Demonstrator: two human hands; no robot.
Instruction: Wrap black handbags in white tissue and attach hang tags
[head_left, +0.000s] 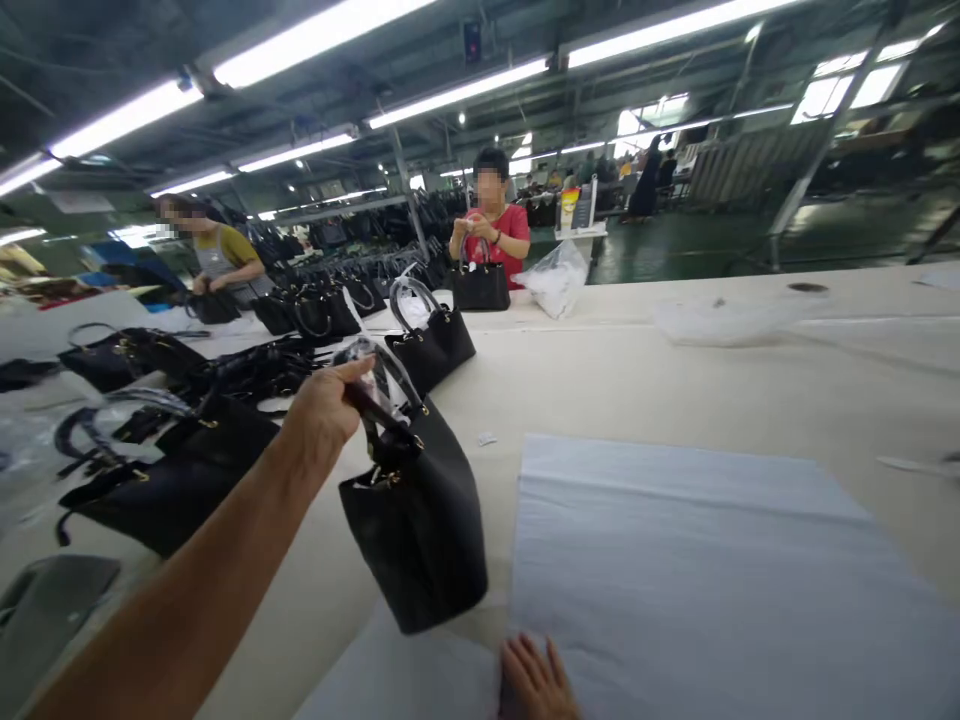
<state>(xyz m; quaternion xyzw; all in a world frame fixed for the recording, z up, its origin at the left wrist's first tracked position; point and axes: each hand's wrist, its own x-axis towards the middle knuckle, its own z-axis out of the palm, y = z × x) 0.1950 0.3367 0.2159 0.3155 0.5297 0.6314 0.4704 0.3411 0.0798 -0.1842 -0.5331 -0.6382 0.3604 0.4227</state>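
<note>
My left hand is stretched forward, closed around the handles of a black handbag. The bag hangs tilted over the table, its bottom at the edge of a pale sheet. Clear wrapping covers part of the handles. Low in the view, my right hand lies with fingers extended at the left edge of a large light-blue sheet. Part of that hand is cut off by the frame. Right behind the held bag stands another black handbag with wrapped handles.
More black handbags and a heap of dark straps crowd the left side. A grey tray-like object lies near left. Across the table, one person handles a bag beside a plastic bag; another person works further left.
</note>
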